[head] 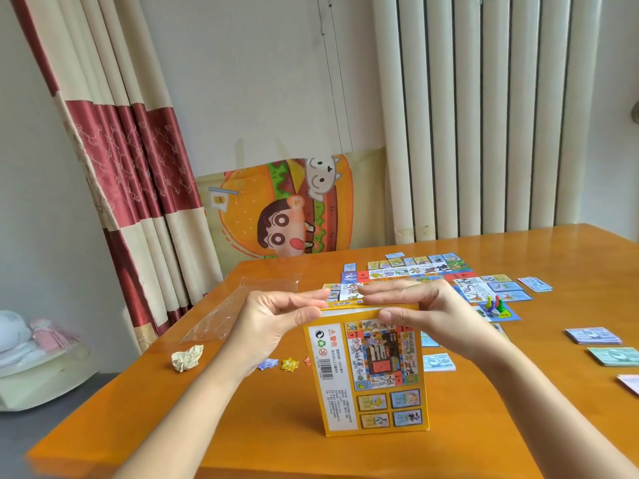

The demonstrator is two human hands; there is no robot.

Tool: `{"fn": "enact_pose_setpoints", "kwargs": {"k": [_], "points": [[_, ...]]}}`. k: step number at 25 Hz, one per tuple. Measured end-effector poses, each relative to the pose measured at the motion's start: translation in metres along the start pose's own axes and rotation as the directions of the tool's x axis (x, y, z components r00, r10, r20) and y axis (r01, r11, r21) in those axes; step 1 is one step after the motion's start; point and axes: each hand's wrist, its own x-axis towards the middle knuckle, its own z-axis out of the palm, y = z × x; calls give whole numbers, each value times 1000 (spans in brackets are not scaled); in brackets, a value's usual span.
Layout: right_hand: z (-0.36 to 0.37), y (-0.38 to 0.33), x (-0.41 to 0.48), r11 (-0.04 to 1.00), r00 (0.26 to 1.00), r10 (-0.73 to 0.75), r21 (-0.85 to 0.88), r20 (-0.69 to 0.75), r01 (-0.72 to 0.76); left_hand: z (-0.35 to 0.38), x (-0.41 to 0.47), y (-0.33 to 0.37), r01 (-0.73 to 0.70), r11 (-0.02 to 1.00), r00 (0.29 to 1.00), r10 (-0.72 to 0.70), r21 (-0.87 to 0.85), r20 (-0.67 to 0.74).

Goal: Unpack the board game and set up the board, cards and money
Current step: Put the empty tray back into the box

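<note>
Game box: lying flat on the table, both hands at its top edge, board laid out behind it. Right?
No: the head view shows the game box standing upright on the table, not flat. The left hand and right hand do hold its top edge; the board lies behind it.

The table (345, 454) is orange wood, lacquered smooth and glossy. The box (373, 375) near its front edge is printed cardboard with a slight sheen. By the left edge lie a clear, wrinkled plastic bag (221, 319) and a crumpled paper ball (187, 357).
</note>
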Motion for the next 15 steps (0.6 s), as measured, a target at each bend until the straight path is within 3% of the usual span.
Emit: {"fn": "enact_pose_setpoints", "kwargs": {"k": [2,4,8,10,15], "points": [[-1,-3,0,999,999,31,-34,27,-30,-4,-6,0,6,999,1000,-7,35,25],[-1,-10,3,983,1000,5,-186,25,0,-2,-12,-4,-17,999,1000,17,38,13],[13,-30,22,841,975,-165,-496,146,217,3,-16,-9,-32,999,999,32,8,5],[19,-36,33,794,963,-183,-549,195,262,3,-17,-12,-50,998,998,51,33,-28],[9,-40,39,838,971,-64,-516,229,177,9,-22,-17,-116,993,985,119,28,-125]]}}
